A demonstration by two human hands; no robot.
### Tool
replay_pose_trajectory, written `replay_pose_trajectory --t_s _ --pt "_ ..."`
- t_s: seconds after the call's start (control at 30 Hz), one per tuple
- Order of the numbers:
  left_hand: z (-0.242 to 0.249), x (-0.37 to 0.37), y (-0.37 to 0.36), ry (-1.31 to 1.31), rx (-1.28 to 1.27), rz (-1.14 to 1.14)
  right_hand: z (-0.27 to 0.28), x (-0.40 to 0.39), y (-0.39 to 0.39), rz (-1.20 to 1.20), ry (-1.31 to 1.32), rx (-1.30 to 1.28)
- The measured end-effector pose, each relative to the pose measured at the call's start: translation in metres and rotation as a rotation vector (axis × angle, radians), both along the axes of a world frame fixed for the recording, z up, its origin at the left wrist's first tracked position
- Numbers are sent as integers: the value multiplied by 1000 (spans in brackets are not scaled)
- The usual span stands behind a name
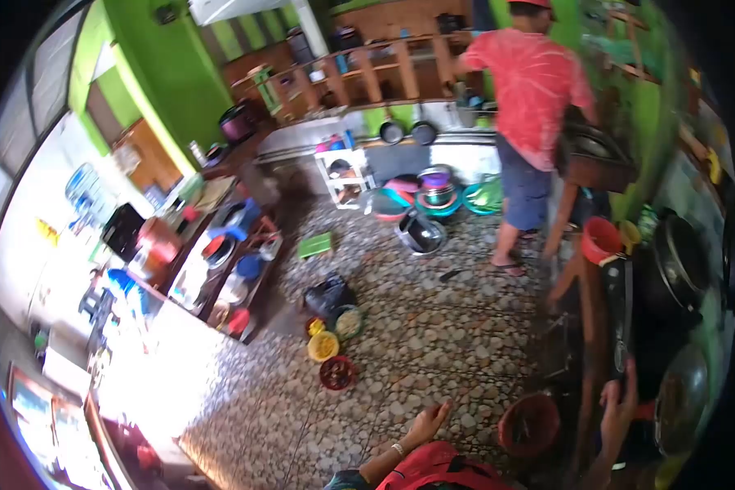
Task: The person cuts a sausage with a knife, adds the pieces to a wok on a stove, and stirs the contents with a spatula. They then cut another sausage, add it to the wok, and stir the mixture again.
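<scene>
"Head view: your hands?"
"Apart. My right hand (619,404) has spread fingers; my left hand (427,423) looks curled, its grip I cannot tell."
"Between them?"
"A round red plastic bucket (529,425) on the pebble-patterned floor (416,351)."
"Farther?"
"A red-shirted person (527,106), standing near hanging dark pans (391,131)."
</scene>
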State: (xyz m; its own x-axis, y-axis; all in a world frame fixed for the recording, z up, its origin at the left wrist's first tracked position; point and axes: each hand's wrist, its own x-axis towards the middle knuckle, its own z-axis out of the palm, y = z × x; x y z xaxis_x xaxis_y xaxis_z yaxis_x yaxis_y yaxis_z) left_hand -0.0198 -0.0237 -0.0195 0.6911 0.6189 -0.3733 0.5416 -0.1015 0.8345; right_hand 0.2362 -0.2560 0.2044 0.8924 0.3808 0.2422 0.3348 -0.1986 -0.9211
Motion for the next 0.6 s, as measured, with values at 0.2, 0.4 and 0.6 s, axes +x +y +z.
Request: replay_pose_trajectory --t_s 0.2,0.4,0.6 --pt "-38 -186 84 -106 117 534 -65 -148 213 557 63 -561" --pt "-51 -346 157 -179 29 1013 -276 -224 316 806 -39 -778" --pt "-40 -499 204 -418 -115 1504 -407 -304 424 842 129 -1077"
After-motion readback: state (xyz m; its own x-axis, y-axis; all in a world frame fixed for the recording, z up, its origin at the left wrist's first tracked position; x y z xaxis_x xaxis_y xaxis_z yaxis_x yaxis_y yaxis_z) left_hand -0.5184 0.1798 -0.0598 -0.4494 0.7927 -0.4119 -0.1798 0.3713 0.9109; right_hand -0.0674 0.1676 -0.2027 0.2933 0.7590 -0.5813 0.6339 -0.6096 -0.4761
